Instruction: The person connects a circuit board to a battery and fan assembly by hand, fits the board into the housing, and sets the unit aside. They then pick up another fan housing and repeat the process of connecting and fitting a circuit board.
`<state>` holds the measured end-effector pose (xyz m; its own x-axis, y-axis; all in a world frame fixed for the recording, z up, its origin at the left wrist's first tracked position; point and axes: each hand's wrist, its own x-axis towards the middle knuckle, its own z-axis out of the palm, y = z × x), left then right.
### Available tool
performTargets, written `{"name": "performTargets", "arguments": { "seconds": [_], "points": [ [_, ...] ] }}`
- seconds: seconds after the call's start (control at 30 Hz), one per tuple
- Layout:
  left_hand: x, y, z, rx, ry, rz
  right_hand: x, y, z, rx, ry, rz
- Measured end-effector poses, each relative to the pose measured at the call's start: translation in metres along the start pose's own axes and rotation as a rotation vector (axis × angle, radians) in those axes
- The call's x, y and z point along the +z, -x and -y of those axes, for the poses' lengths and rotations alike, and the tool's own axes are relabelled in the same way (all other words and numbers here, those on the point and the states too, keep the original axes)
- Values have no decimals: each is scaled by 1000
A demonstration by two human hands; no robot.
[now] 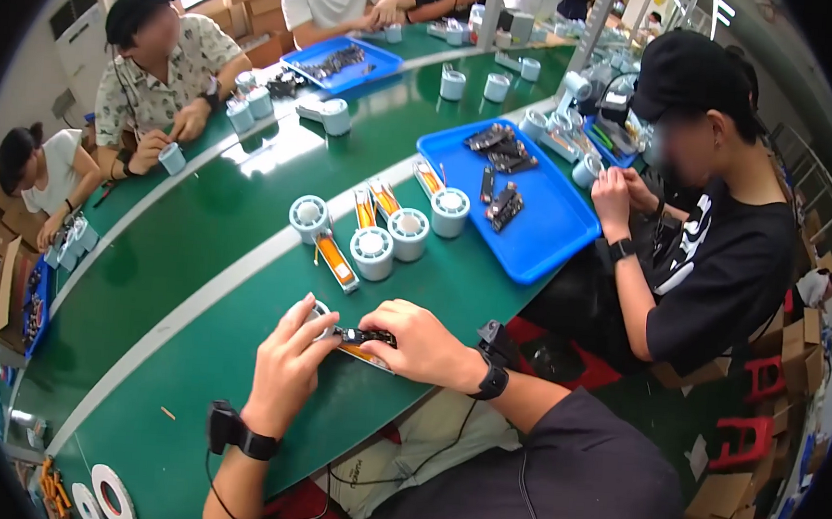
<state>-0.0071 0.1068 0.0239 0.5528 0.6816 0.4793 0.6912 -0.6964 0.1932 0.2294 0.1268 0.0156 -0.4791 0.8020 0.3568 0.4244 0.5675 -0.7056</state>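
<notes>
My left hand (288,361) and my right hand (417,342) meet over the near edge of the green table (188,340). Between their fingertips they hold a small black part (364,336), pressed over an orange-and-white strip (366,355) lying on the table. A round white-grey piece (317,309) sits under my left fingers, mostly hidden. Both wrists wear black bands. Just beyond my hands lie another orange strip (337,261) and white cylindrical parts (372,253).
A blue tray (543,232) with black parts sits at the right, beside a person in black working there. Other people sit across the table with another blue tray (380,61). Tape rolls (113,495) lie at lower left. Cardboard boxes and red stools stand at the right.
</notes>
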Motion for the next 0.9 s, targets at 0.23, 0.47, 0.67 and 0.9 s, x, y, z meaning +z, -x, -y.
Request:
{"name": "performTargets", "arguments": {
  "seconds": [0.23, 0.47, 0.67, 0.9],
  "points": [
    [17, 16, -2, 91, -140, -239, 9, -7, 8, -80, 70, -53],
    [24, 13, 6, 70, -176, -254, -4, -18, -3, -191, 160, 71],
    [20, 14, -2, 71, -202, -235, -7, -13, -21, 132, -319, 248],
    [10, 12, 6, -8, -170, -173, 11, -12, -14, 231, -375, 102]
  ]
}}
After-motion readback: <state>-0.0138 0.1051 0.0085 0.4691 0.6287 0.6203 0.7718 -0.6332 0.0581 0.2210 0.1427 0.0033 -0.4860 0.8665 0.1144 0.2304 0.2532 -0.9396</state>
